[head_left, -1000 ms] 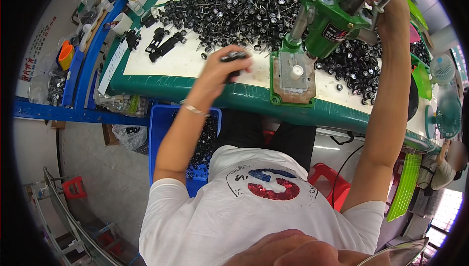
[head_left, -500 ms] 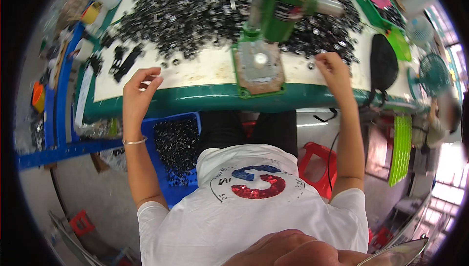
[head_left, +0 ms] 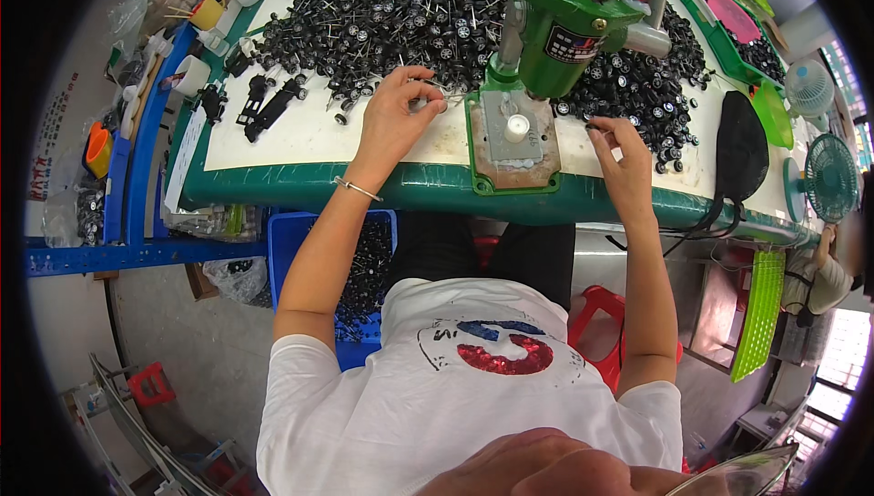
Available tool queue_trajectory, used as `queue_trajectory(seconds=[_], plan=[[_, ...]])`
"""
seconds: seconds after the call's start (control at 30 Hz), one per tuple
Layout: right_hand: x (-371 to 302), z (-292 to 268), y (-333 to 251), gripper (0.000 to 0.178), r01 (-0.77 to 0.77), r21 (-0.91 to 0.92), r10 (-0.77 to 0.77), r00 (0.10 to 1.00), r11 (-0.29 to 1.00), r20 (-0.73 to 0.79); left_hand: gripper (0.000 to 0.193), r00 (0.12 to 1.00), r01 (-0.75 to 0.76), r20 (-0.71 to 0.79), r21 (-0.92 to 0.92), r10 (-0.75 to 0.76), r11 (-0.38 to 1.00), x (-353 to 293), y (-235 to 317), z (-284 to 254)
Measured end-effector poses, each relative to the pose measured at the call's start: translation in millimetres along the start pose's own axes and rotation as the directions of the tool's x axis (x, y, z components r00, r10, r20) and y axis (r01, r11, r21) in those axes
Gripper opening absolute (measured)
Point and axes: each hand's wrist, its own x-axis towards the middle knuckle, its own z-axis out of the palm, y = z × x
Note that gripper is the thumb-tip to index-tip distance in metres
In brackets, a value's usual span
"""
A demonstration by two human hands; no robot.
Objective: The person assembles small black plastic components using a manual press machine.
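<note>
My left hand [head_left: 399,114] is just left of the press base [head_left: 510,173], with thumb and fingertips pinched together. From its fingertips a thin metal axle [head_left: 452,96] points toward the press. To the right of the press, my right hand [head_left: 625,155] pinches a small black wheel [head_left: 592,126] between thumb and forefinger. Between the hands stands the green bench press [head_left: 560,32], its ram above a small white round holder [head_left: 517,126] on the grey plate. Behind my left hand lies a heap of wheels on axles [head_left: 401,23]. A heap of loose black wheels [head_left: 633,86] lies beyond my right hand.
Black toy chassis parts [head_left: 269,106] lie at the table's left. On the right are a black pouch with straps [head_left: 739,150], a green tray [head_left: 719,41] and a small green fan [head_left: 830,173]. A blue bin [head_left: 289,241] of black parts stands below the green table edge [head_left: 364,188].
My left hand has moved right and forward from the table's left part to beside the press. My right hand stays near the loose wheels. The view has shifted slightly.
</note>
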Motion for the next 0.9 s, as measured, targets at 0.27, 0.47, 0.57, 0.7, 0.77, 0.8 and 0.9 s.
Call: queue_trajectory(seconds=[0.27,0.47,0.57,0.7,0.77,0.8,0.9], plan=[[26,40,-54,0.022,-0.392,0.506,0.196,0.897,0.768,0.397,0.011,0.871,0.432,0.184,-0.73,-0.456,0.53,3,2,-15],[19,59,-48,0.025,-0.301,0.585,0.134,0.941,0.753,0.311,0.015,0.83,0.477,0.428,-0.877,-0.357,0.057,0,7,-15],[21,55,-52,0.026,-0.357,0.569,0.177,0.921,0.741,0.347,0.02,0.835,0.511,0.465,-0.853,-0.294,0.105,-3,15,-14],[23,47,-45,0.027,-0.437,0.643,0.28,0.899,0.629,0.336,0.03,0.858,0.505,0.424,-0.798,-0.288,0.329,-3,36,-9],[27,39,-47,0.025,-0.41,0.651,0.299,0.912,0.639,0.28,0.025,0.843,0.528,0.422,-0.769,-0.334,0.361,-6,39,1],[29,31,-49,0.025,-0.403,0.662,0.324,0.913,0.632,0.246,0.02,0.858,0.5,0.391,-0.787,-0.333,0.363,-9,45,6],[43,5,-50,0.025,-0.348,0.667,0.34,0.929,0.659,0.149,0.017,0.897,0.441,0.34,-0.728,-0.282,0.525,-13,56,12]])
